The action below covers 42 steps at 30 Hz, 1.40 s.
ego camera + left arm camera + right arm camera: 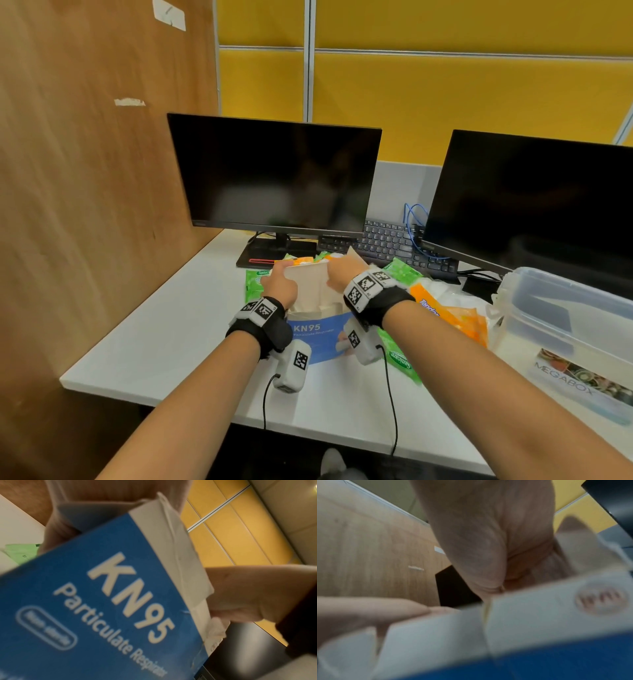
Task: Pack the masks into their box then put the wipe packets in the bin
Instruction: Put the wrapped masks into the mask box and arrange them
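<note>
KN95 box (317, 337) stands upright near the middle of the worktop (164, 346), a little back from its front edge, blue face toward me, long axis vertical, top open. My left hand (279, 286) grips the upper left of the raised lid flap (305, 277), fingers curled over its edge. My right hand (344, 272) pinches the flap's upper right corner. Both hands sit above the box mouth, the box body below my wrists.

The face reads "KN95 Particulate Respirator". I cannot tell whether masks are inside.

Green wipe packets (255, 282) marked "Sanicare" lie behind and right of the box; an orange packet (445, 313) reads "Tender". The clear bin (568, 329), labelled "MEGABOX", sits at the worktop's right edge.
</note>
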{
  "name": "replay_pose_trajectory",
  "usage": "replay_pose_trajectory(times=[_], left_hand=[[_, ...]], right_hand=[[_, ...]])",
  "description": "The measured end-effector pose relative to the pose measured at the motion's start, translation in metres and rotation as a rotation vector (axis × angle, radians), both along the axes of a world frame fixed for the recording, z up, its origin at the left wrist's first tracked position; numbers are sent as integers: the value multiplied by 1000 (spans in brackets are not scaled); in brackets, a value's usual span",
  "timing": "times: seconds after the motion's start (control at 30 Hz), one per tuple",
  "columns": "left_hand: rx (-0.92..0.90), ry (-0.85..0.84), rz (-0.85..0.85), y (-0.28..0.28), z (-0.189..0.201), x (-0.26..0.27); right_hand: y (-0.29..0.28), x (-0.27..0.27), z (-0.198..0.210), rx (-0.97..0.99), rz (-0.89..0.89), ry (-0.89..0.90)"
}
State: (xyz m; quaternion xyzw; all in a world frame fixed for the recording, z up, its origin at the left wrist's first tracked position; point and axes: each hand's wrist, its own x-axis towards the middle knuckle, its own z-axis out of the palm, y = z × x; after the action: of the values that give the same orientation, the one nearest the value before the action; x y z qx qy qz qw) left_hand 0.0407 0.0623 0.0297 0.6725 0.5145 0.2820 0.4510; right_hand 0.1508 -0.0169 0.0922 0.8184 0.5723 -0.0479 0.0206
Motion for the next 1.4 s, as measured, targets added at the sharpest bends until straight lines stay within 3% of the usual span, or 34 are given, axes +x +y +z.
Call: replay_pose_trajectory(times=[0.17, 0.33, 0.43, 0.5, 0.57, 0.67, 0.7, 0.73, 0.8, 0.9, 0.97, 1.07, 1.4], left_hand=[[3, -1, -4, -2, 2, -1], [11, -57, -13, -2, -1, -1], [22, -56, -12, 0, -2, 2], [35, -18, -8, 1, -1, 5], [33, 24, -12, 2, -1, 10], [25, 59, -8, 4, 1, 16], [26, 70, -9, 4, 1, 19], [28, 82, -12, 5, 1, 22], [33, 92, -17, 7, 1, 27], [38, 85, -27, 11, -1, 33], [48, 89, -40, 15, -4, 35], [62, 100, -53, 19, -6, 38], [86, 87, -69, 23, -10, 41]], right_hand=[[10, -22, -16, -189, 32, 178], [9, -25, -10, -84, -143, 934], [-1, -10, -3, -215, -174, 1094], [-4, 5, 5, -183, -83, 1023], [-5, 26, 16, 124, -24, 893], [-9, 75, 21, 667, -165, 693], [-11, 92, 16, 730, -249, 607], [-10, 109, 4, 683, -324, 508], [-8, 131, -27, 364, -366, 324], [-6, 141, -75, -65, -275, 121], [-2, 146, -97, -165, -239, 83], [13, 159, -123, -166, -253, 49], [37, 188, -147, 2, -214, 47]])
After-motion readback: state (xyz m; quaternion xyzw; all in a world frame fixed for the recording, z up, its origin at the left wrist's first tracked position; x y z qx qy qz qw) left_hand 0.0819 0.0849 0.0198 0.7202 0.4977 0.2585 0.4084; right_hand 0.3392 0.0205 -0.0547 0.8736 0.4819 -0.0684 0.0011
